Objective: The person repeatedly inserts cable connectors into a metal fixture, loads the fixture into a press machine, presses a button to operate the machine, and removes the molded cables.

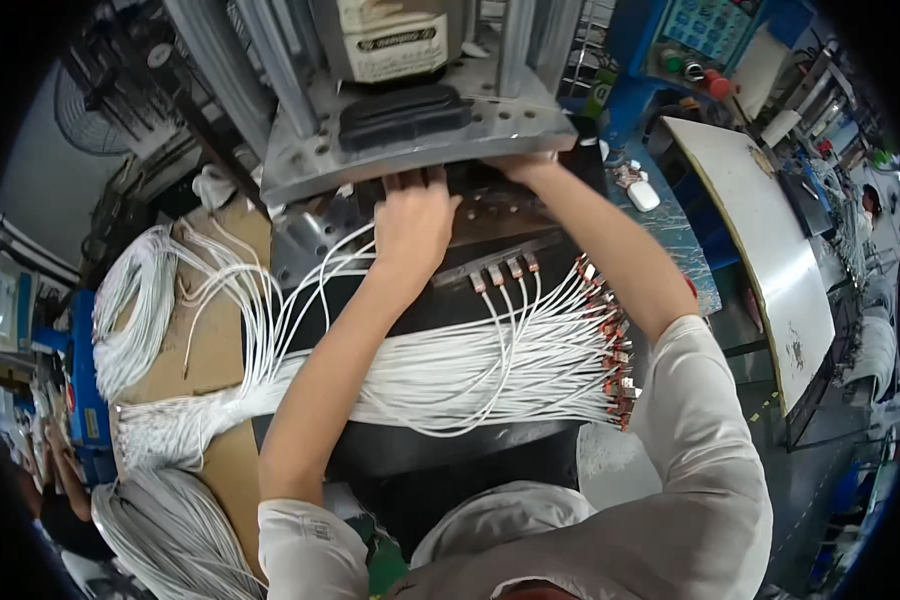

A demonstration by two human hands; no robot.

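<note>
My left hand (pixel 411 225) reaches palm down beneath the front of a thick metal plate (pixel 420 150) on a press. Its fingers are bent close together over white cables (pixel 345 258) that run in from the left, and the fingertips are hidden. My right hand (pixel 523 167) goes in under the same plate farther right; its fingers are out of sight. Just below the hands, several cables with orange-and-metal connector ends (pixel 497 275) sit side by side in a metal strip. A broad bundle of white cables (pixel 440 365) lies across the black work surface, with its connector ends (pixel 618 365) at the right.
Coiled white cables (pixel 135 300) rest on a brown board (pixel 232 235) at left, with a greyer coil (pixel 175 530) below. Upright metal columns (pixel 288 65) rise from the press. A white mouse-like object (pixel 643 196) lies on the blue surface at right, near a pale-topped table (pixel 770 260).
</note>
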